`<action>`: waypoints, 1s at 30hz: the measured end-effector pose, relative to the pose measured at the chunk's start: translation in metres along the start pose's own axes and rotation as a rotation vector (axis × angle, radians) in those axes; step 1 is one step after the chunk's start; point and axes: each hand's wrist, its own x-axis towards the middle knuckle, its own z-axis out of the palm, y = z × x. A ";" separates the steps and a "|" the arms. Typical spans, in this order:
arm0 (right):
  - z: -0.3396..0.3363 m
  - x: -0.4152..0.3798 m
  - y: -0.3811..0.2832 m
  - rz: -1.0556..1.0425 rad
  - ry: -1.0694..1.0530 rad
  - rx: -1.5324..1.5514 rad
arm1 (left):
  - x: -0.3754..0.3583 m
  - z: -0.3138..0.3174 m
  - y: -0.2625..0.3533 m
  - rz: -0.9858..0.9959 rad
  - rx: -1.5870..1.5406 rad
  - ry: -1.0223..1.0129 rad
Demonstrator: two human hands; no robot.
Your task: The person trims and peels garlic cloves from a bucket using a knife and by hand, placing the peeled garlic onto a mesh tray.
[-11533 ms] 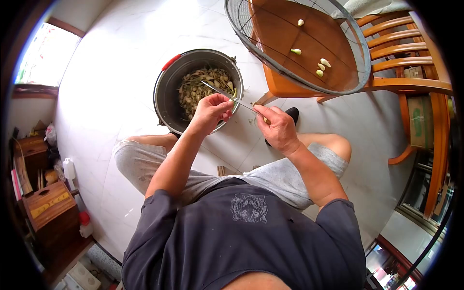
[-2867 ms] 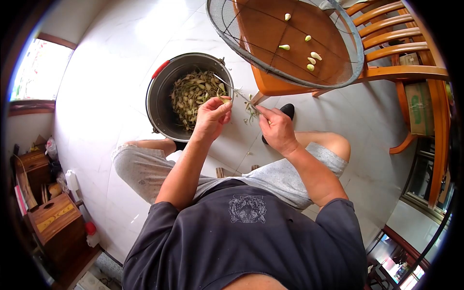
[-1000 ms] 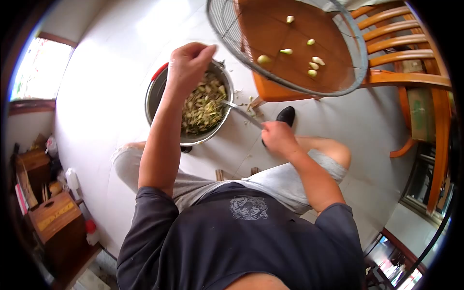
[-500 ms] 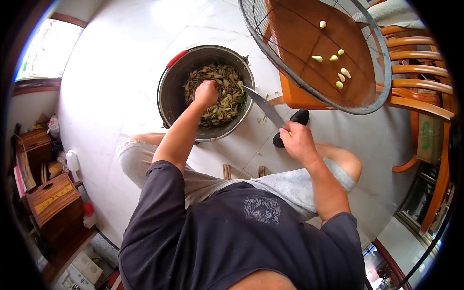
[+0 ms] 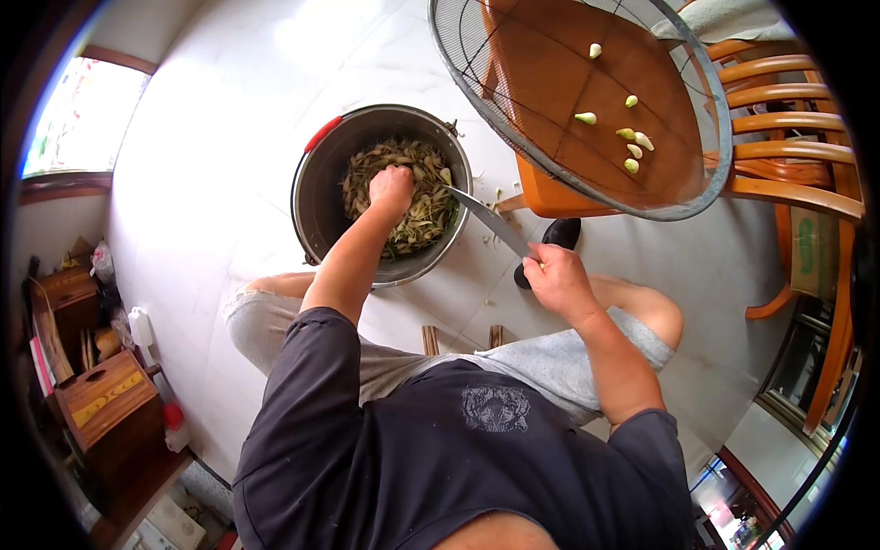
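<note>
A metal bucket (image 5: 307,206) stands on the floor before my knees, with a heap of small pale bulbs with green and dry stalks (image 5: 422,225) inside. My left hand (image 5: 391,190) reaches in over the heap, its fingers closed; whatever they grip is hidden. My right hand (image 5: 559,278) is wrapped round the handle of a knife (image 5: 490,218). The blade points up and left, its tip above the bucket's right side, near a whitish bulb. Several trimmed bulbs (image 5: 586,118) lie apart in a round mesh sieve (image 5: 724,174) at the upper right.
The sieve rests on a wooden chair (image 5: 541,188) with a slatted back (image 5: 788,122). Small scraps (image 5: 488,238) lie on the tiled floor between bucket and chair, near a dark shoe (image 5: 561,235). A wooden cabinet (image 5: 105,394) stands at the left.
The view has shifted slightly, so the bucket appears lower and the sieve further left. One bulb in the sieve has moved down closer to the lower cluster. Both hands keep nearly the same pose.
</note>
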 end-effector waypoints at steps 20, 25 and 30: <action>0.007 -0.011 -0.040 -0.518 0.267 -0.131 | -0.147 -0.053 0.037 0.108 -1.986 -0.072; 0.009 -0.013 -0.038 -0.657 0.334 -0.260 | -0.164 -0.053 0.054 0.093 -2.119 -0.201; 0.007 -0.017 -0.035 -0.630 0.329 -0.278 | -0.170 -0.050 0.064 0.061 -2.124 -0.182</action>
